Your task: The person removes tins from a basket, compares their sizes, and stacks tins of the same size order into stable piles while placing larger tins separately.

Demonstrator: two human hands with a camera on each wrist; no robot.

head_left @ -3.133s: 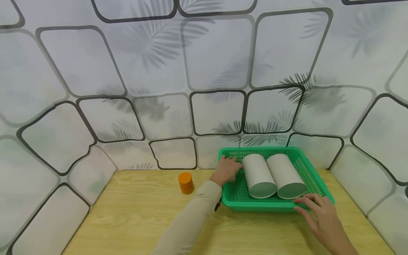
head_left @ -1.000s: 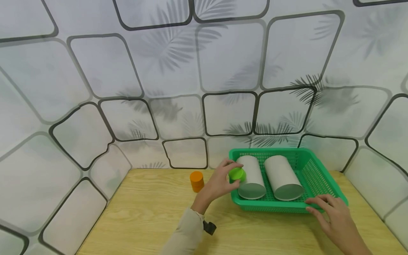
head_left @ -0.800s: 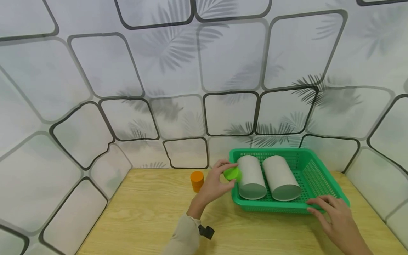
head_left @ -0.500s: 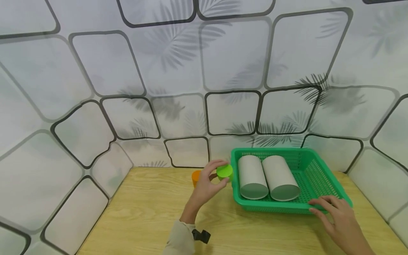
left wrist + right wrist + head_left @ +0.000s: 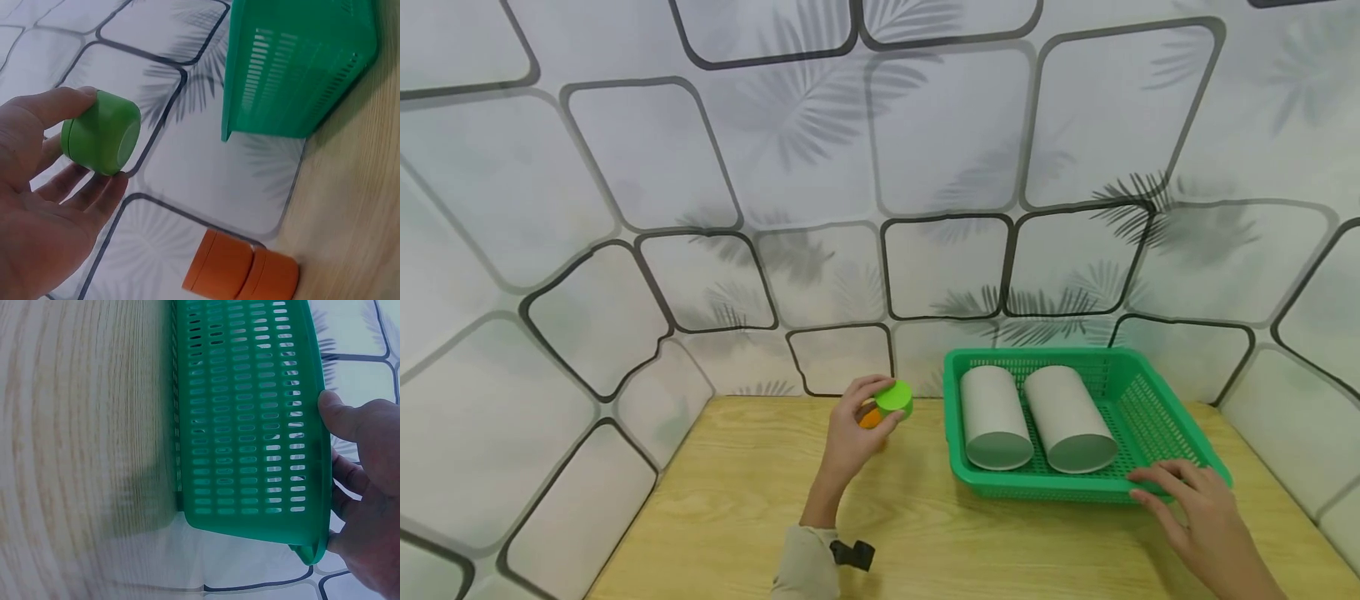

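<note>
My left hand (image 5: 847, 435) pinches a small green round container (image 5: 894, 400) between thumb and fingers, in the air left of the basket. In the left wrist view the green container (image 5: 103, 133) is lifted clear of two stacked orange containers (image 5: 240, 267); in the head view it partly covers the orange stack (image 5: 871, 418). The green basket (image 5: 1045, 482) holds two white cylinders, the left one (image 5: 996, 417) and the right one (image 5: 1070, 419), lying side by side with a gap between. My right hand (image 5: 1206, 521) holds the basket's front rim near its right corner, thumb and fingers on either side (image 5: 369, 481).
The wooden table (image 5: 730, 500) reaches to the patterned wall covering (image 5: 940, 167) at the back and both sides. The basket stands at the right, close to the back wall. A black strap (image 5: 852, 554) is at my left wrist.
My left hand has carried the green container out of the basket and leftward, over by the orange stack. The right cylinder has shifted slightly right. My right hand stays on the rim.
</note>
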